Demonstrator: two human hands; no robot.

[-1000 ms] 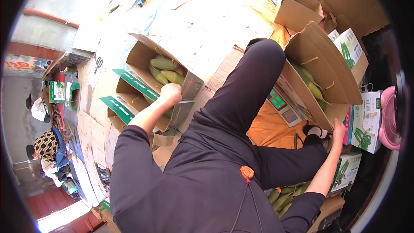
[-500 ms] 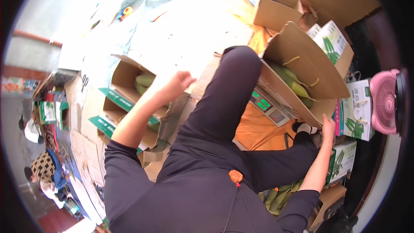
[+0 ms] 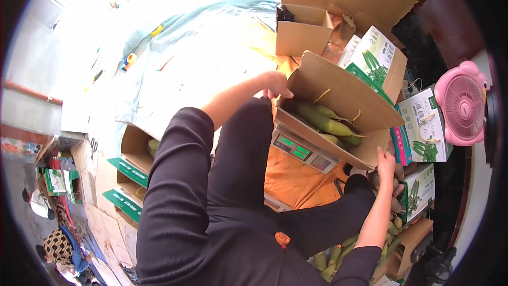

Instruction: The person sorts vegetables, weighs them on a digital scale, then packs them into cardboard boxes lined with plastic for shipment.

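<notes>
An open cardboard box (image 3: 344, 87) sits tilted on a digital scale (image 3: 307, 153) with lit green digits. Several long green radishes (image 3: 323, 119) lie inside it, some with yellowish root tails. My left hand (image 3: 276, 82) is at the box's left end wall, thumb toward the inside and fingers on the outer side. At the near right corner my right hand (image 3: 386, 165) grips the wall, with the thumb on top and the other fingers partly hidden.
Printed radish cartons (image 3: 420, 122) and a pink fan (image 3: 463, 103) stand at the right. More loose radishes (image 3: 333, 257) lie by my right leg. Open green-edged boxes (image 3: 127, 167) stand at the left. Another person (image 3: 61, 246) is at far left.
My left hand has moved right, from above the left boxes to the left end of the box on the scale. My right hand stays on its corner. The view has shifted.
</notes>
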